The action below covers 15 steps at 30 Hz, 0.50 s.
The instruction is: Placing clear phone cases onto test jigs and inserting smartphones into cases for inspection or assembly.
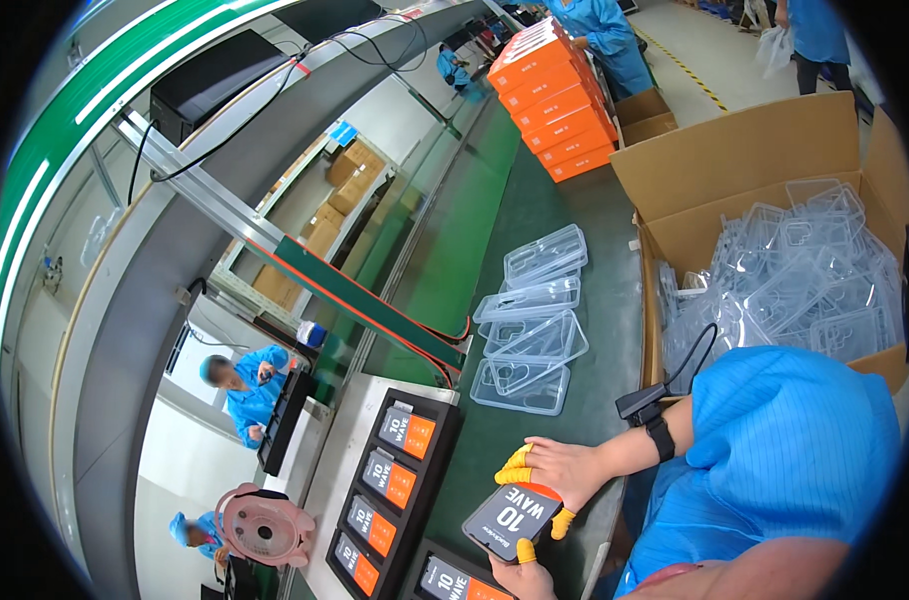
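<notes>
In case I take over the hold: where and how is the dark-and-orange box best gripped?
I'd take the dark-and-orange box by its exposed left corner, coming from the left, pinching across its thickness: the right hand spans the orange end, the left hand holds the near corner, and the flat shape suits a pinch.

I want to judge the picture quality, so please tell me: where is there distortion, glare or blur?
Head view: the long grey board bows, probably from the wide lens; corners are black. Head view: bright white streaks at upper left; glints on the clear cases. Head view: the held box is crisp, the distant worker softer.
</notes>
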Motion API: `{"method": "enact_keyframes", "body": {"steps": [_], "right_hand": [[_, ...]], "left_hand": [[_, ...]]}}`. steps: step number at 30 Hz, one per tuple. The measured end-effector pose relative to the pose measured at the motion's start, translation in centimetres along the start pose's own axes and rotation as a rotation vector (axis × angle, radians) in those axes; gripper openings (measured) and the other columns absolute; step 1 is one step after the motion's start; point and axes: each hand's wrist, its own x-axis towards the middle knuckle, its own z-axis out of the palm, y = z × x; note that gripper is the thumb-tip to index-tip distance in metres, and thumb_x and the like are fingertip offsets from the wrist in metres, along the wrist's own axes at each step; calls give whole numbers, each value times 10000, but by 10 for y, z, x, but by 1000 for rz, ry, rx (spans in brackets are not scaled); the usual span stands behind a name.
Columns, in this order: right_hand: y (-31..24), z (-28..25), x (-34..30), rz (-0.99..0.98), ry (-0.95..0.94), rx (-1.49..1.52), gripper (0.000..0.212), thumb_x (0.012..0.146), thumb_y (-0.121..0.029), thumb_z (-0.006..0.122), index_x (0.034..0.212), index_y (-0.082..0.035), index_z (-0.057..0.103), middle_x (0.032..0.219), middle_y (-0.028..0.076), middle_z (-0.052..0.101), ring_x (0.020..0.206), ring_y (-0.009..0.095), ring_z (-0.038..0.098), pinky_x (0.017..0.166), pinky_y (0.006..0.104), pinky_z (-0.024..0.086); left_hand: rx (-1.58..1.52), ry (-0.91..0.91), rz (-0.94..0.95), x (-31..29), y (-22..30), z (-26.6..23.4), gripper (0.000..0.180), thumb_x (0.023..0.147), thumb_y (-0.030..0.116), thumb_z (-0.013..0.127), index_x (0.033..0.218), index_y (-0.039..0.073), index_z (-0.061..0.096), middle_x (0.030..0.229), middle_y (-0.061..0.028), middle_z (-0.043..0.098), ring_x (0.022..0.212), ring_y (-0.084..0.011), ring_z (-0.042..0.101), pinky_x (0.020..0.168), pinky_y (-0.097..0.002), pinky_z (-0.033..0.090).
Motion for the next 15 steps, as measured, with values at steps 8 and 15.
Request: {"method": "enact_keyframes", "body": {"steps": [8,15], "right_hand": [[2,15,-1,-56,42,43,860,637,-574,571,1213,6,305,1076,172,440,1019,299,398,915,391,244],[20,24,1,278,40,176,540,749,-523,473,917,-12,527,858,129,541,832,279,509,714,357,404]], "left_hand": [[-103,68,-107,3,-1,-11,544,735,105,604,1188,-46,343,1081,-125,475,951,-201,459,820,-302,369],[-36,42,-43,0,8,-8,533,737,78,579,1197,-44,337,1088,-121,472,962,-202,455,840,-306,356]]}}
